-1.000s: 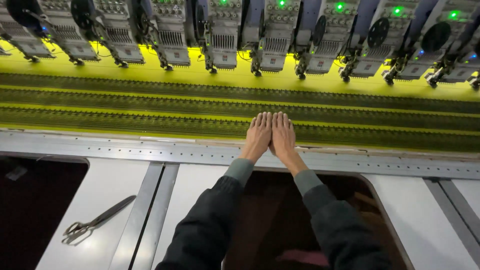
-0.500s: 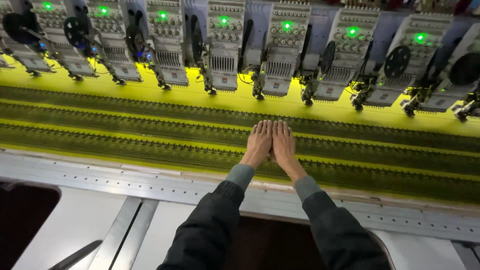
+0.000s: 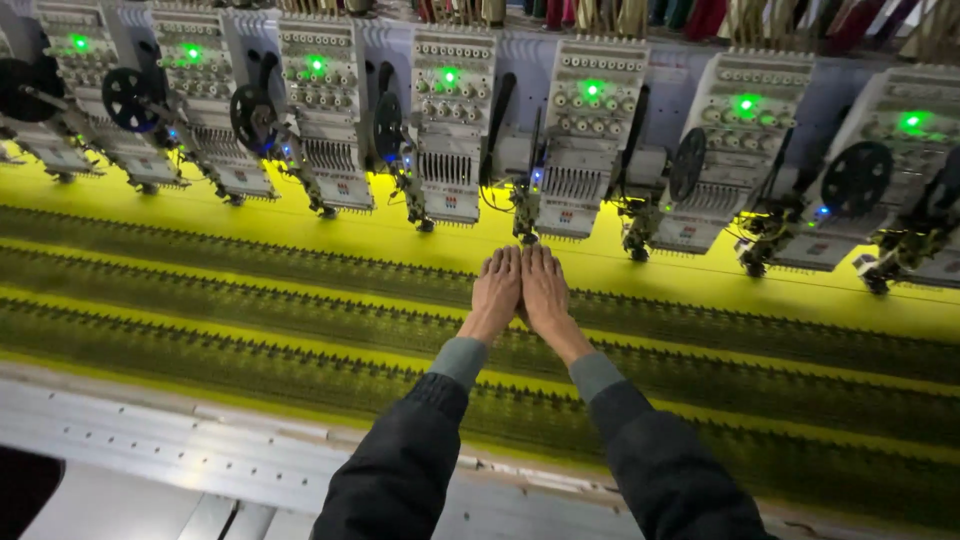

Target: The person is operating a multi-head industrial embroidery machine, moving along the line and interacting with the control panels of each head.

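My left hand point(image 3: 497, 290) and my right hand point(image 3: 545, 290) lie flat and side by side, palms down, on bright yellow fabric point(image 3: 340, 235) stretched across a long embroidery machine. Their fingers are straight and held together, and the two hands touch each other along the thumbs. The fingertips reach to just below one embroidery head point(image 3: 578, 150) in the row. Dark green embroidered bands point(image 3: 250, 320) run left to right across the cloth, under and beside my hands. Neither hand holds anything. Dark sleeves with grey cuffs cover my forearms.
A row of several white embroidery heads point(image 3: 330, 110) with green lights and black thread wheels lines the far side. A grey metal rail point(image 3: 180, 440) borders the near edge of the fabric. Spools of thread point(image 3: 700, 15) show at the top.
Both hands have slid forward together across the fabric toward the embroidery heads. The view has moved forward too, so the white table and the scissors have left the frame.
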